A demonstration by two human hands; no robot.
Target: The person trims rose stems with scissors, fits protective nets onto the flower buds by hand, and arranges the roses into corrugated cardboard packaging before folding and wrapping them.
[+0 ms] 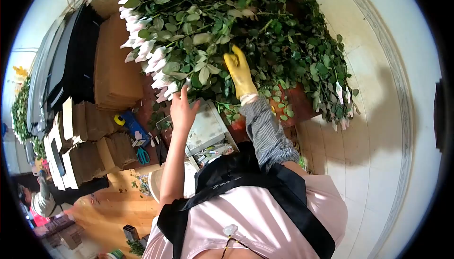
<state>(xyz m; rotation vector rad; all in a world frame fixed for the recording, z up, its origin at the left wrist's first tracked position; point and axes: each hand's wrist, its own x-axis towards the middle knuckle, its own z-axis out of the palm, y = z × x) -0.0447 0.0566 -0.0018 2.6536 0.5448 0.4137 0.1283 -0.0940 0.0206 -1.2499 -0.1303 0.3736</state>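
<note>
Here, rose pile [269, 32] lies beneath gloved right grip [240, 73].

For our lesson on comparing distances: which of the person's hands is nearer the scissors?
Left. The left hand is above and right of the scissors in the picture, by the flowers; the gloved right hand is farther right and higher, at the leaves.

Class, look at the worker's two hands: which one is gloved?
The right hand, at the leafy stems, wears a yellow glove; the left hand is bare.
</note>
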